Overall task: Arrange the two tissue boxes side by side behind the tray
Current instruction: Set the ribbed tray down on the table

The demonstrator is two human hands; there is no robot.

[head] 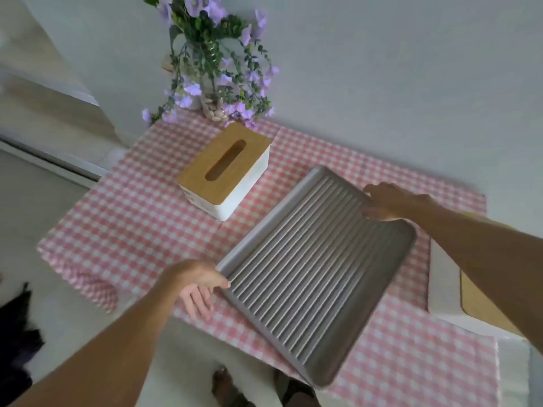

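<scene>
Holding tray (pixel 317 259) by opposite rims: left hand (pixel 197 284) and right hand (pixel 385 202) both pinching | tissue box (pixel 226 168) behind-left, second box (pixel 458 283) right under forearm | boxes likely light, rigid; grasp across short sides

A home dining corner: pink gingham tablecloth (pixel 123 218), vase of purple flowers (pixel 214 69), plain wall.

Two bare forearms are seen, with no sleeves, watch or rings worn. The left hand (pixel 197 284) and right hand (pixel 388 202) are ungloved, nails kept short.
</scene>
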